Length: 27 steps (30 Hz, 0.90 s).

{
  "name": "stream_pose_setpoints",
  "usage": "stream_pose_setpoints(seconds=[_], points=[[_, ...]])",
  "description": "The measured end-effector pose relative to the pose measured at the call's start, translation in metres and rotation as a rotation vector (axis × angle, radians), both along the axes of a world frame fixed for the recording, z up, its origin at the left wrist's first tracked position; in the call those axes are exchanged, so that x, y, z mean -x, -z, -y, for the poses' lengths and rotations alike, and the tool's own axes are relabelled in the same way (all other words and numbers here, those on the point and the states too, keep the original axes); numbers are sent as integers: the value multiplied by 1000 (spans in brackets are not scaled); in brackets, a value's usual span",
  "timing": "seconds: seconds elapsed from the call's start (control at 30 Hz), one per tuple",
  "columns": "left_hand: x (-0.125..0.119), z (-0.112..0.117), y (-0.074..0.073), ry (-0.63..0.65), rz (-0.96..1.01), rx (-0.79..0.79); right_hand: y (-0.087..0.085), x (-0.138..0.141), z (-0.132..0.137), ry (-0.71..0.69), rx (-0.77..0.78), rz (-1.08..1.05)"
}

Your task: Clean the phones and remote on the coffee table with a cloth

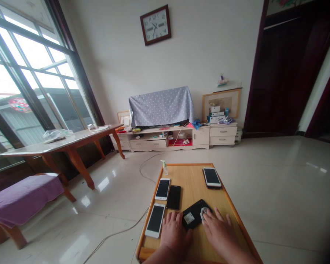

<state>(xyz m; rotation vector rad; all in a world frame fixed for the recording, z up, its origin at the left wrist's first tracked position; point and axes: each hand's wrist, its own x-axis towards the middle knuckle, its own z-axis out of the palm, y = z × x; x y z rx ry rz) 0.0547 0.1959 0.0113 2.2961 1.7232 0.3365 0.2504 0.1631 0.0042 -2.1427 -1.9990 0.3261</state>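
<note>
My left hand [173,231] lies flat on a small wooden table [194,181], its fingers spread and touching the near left edge of a black phone [195,213]. My right hand [217,229] rests on the phone's right side and presses a small grey-white cloth [204,212] onto it with the fingertips. A white sticker shows on the black phone. Three more phones lie to the left: a white one [155,219], another white one [162,189] and a black one [174,197].
A white phone on a dark one [211,177] lies at the table's far right, a small spray bottle [164,167] at its far left. A cable [143,172] runs over the tiled floor. A long table [63,141] and purple-cushioned bench [22,200] stand left, a TV cabinet [176,137] behind.
</note>
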Motion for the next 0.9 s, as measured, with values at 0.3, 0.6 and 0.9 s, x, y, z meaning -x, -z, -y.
stream_pose_setpoints(seconds=[0.3,0.6,0.9], points=[[0,0,4,-5,2,-6,3,-6,0,-13,3,-25],[-1,0,3,-12,0,4,2,15,7,-128,17,-61],[1,0,2,-10,8,15,10,11,2,-20,-10,-2]])
